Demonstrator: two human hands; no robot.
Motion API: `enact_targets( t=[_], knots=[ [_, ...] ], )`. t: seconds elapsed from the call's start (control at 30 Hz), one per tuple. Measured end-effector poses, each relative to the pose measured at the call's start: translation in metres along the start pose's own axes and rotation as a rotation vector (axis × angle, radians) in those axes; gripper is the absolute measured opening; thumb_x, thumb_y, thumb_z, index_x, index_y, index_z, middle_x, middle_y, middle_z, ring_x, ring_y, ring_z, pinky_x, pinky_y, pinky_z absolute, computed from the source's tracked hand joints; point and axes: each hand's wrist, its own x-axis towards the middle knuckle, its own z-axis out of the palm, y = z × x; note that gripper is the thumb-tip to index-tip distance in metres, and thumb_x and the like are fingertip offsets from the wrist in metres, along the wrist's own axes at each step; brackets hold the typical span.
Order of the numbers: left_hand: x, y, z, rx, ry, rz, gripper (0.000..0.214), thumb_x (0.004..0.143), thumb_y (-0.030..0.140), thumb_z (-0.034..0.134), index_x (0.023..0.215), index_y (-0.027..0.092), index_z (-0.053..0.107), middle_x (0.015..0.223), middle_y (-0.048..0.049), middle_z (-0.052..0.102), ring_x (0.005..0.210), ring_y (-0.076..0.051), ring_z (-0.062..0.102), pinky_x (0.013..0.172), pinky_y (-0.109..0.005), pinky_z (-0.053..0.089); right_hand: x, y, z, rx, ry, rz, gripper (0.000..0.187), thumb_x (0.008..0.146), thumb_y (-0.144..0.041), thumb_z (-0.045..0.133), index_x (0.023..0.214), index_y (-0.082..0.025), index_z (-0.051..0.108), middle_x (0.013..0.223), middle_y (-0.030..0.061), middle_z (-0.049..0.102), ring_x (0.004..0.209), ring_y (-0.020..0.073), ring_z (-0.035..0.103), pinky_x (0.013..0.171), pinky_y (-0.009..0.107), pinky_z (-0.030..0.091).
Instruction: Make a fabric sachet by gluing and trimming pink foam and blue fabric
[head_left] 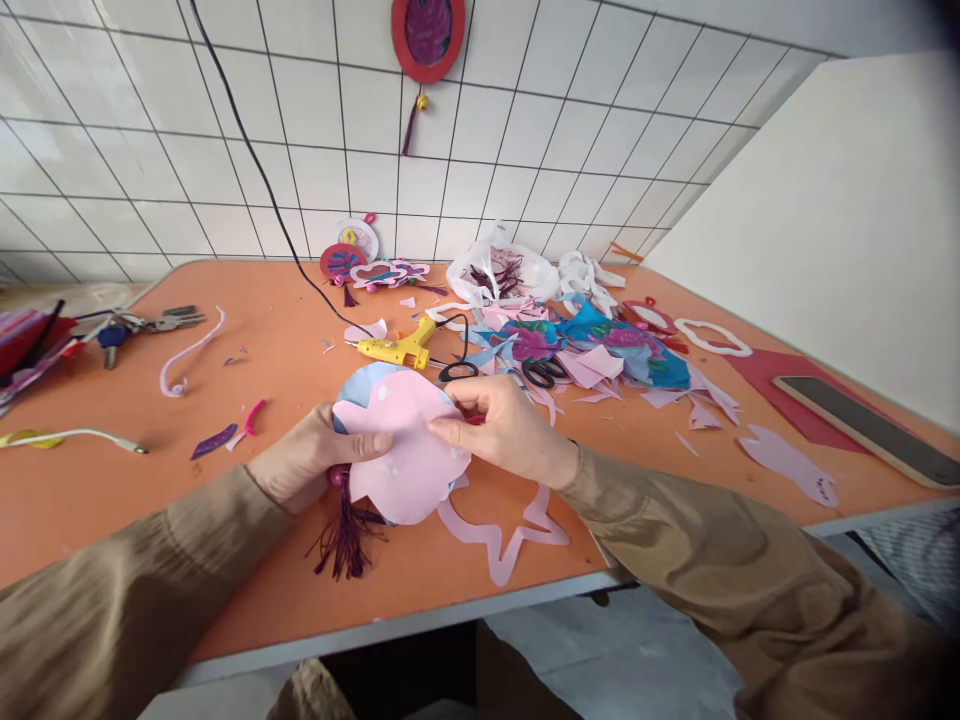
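Between both hands is a pink flower-shaped paper piece (409,440), with blue material (364,383) showing behind its upper left edge. My left hand (319,450) grips its left side, thumb on the front. My right hand (502,425) pinches the upper right edge between thumb and fingers. A dark purple tassel (349,535) with a magenta bead hangs at the lower left of the piece. Below my right hand, a pink star-shaped paper outline (502,540) lies on the table. Just beyond the flower rests a yellow glue gun (401,347).
The orange table (262,570) meets a tiled wall. Paper and blue fabric scraps (600,340), black-handled scissors (544,372) and a plastic bag (502,265) fill the back right. A phone (870,425) lies at the right edge, keys (112,340) at left. A black cord (259,165) runs to the glue gun.
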Motion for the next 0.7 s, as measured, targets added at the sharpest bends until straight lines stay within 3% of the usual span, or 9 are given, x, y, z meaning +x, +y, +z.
enact_targets(
  t=[0.1, 0.2, 0.27, 0.37, 0.5, 0.63, 0.7],
  knots=[
    [0.0, -0.002, 0.001, 0.072, 0.057, 0.027, 0.025, 0.059, 0.03, 0.086, 0.077, 0.015, 0.077, 0.073, -0.0074, 0.075, 0.067, -0.021, 0.068, 0.065, -0.031, 0.055, 0.0, 0.001, 0.001, 0.01, 0.003, -0.002, 0.039, 0.076, -0.034, 0.058, 0.053, -0.02, 0.029, 0.056, -0.0056, 0.024, 0.055, 0.0082, 0.024, 0.049, 0.024, 0.017],
    [0.001, -0.002, -0.002, 0.266, 0.139, 0.126, 0.022, 0.061, 0.032, 0.085, 0.067, 0.013, 0.075, 0.07, -0.0062, 0.074, 0.065, -0.021, 0.067, 0.061, -0.029, 0.054, 0.0, 0.0, 0.001, 0.031, 0.014, -0.005, 0.042, 0.075, -0.032, 0.06, 0.053, -0.02, 0.026, 0.054, -0.0062, 0.024, 0.053, 0.0076, 0.024, 0.048, 0.024, 0.018],
    [0.001, 0.0, -0.004, 0.307, 0.172, 0.134, 0.023, 0.061, 0.034, 0.084, 0.065, 0.013, 0.075, 0.067, -0.0058, 0.073, 0.063, -0.02, 0.067, 0.058, -0.029, 0.054, 0.001, 0.0, -0.002, 0.068, 0.0, 0.013, 0.039, 0.078, -0.035, 0.059, 0.052, -0.019, 0.034, 0.052, -0.0061, 0.03, 0.05, 0.0072, 0.03, 0.047, 0.023, 0.022],
    [0.001, 0.002, -0.006, 0.209, 0.212, 0.094, 0.024, 0.059, 0.033, 0.086, 0.066, 0.012, 0.075, 0.067, -0.0072, 0.073, 0.064, -0.022, 0.068, 0.061, -0.031, 0.056, 0.008, 0.007, -0.012, 0.067, -0.002, 0.054, 0.03, 0.085, -0.038, 0.054, 0.065, -0.016, 0.057, 0.054, -0.0027, 0.049, 0.049, 0.0096, 0.045, 0.048, 0.023, 0.032],
    [0.003, 0.004, -0.007, -0.012, 0.241, 0.046, 0.025, 0.057, 0.029, 0.087, 0.071, 0.012, 0.076, 0.074, -0.0103, 0.076, 0.068, -0.025, 0.07, 0.065, -0.035, 0.059, 0.02, 0.03, -0.029, -0.188, -0.006, 0.027, 0.012, 0.081, -0.02, 0.06, 0.081, -0.014, 0.07, 0.07, 0.0034, 0.067, 0.062, 0.0137, 0.058, 0.059, 0.026, 0.041],
    [0.005, 0.006, -0.008, -0.151, 0.284, 0.026, 0.028, 0.056, 0.021, 0.088, 0.08, 0.014, 0.077, 0.076, -0.0086, 0.078, 0.07, -0.024, 0.072, 0.064, -0.03, 0.061, 0.024, 0.047, -0.036, -0.417, -0.168, -0.048, 0.02, 0.077, -0.008, 0.062, 0.092, -0.015, 0.073, 0.084, 0.0067, 0.071, 0.074, 0.0163, 0.06, 0.066, 0.028, 0.042],
    [0.005, 0.007, -0.008, -0.167, 0.295, 0.022, 0.028, 0.055, 0.02, 0.088, 0.08, 0.014, 0.077, 0.076, -0.0082, 0.078, 0.07, -0.023, 0.072, 0.063, -0.028, 0.061, 0.022, 0.048, -0.034, -0.461, -0.168, -0.091, 0.018, 0.077, -0.01, 0.065, 0.091, -0.014, 0.074, 0.084, 0.007, 0.068, 0.074, 0.0164, 0.059, 0.065, 0.028, 0.041]
  ],
)
